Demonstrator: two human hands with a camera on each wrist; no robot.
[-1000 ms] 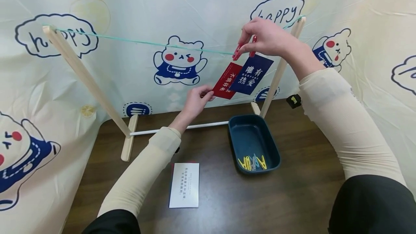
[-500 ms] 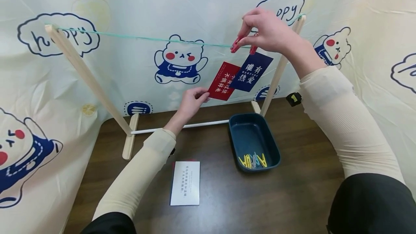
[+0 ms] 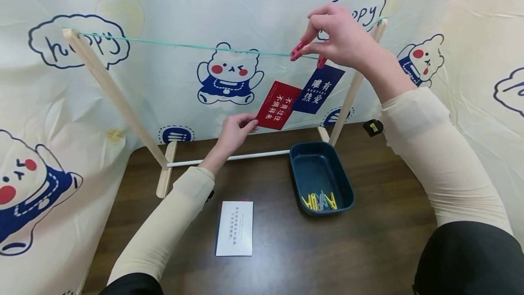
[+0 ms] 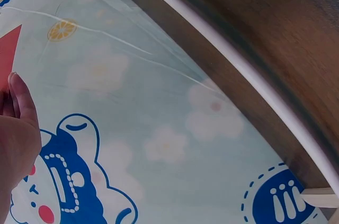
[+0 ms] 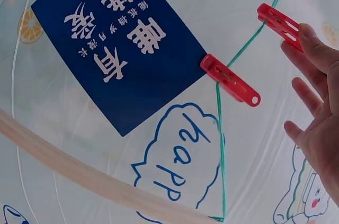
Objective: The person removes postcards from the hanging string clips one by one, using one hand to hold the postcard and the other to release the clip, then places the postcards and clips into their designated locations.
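Observation:
My left hand (image 3: 235, 133) pinches the lower left corner of a red card (image 3: 278, 105) with white lettering. The card hangs below the green string (image 3: 176, 45), its right edge behind a blue card (image 3: 318, 89). A red clothespin (image 5: 230, 80) clips that blue card to the string by one corner. My right hand (image 3: 340, 35) pinches a second red clothespin (image 5: 280, 27) between thumb and index finger, its tip right at the string, left of the first. In the left wrist view only a corner of the red card (image 4: 8, 54) shows by the fingertips.
Two wooden posts (image 3: 114, 97) carry the string, joined low by a white rod (image 3: 262, 155). A dark teal tray (image 3: 321, 163) holds yellow and grey-blue clothespins (image 3: 318, 202). A stack of cards (image 3: 234, 229) lies on the brown table (image 3: 286, 258). A patterned curtain (image 3: 163, 85) hangs behind.
My left hand has drawn the red card left and slightly down, so more of it shows beside the blue card. My right hand has risen a little with its clothespin.

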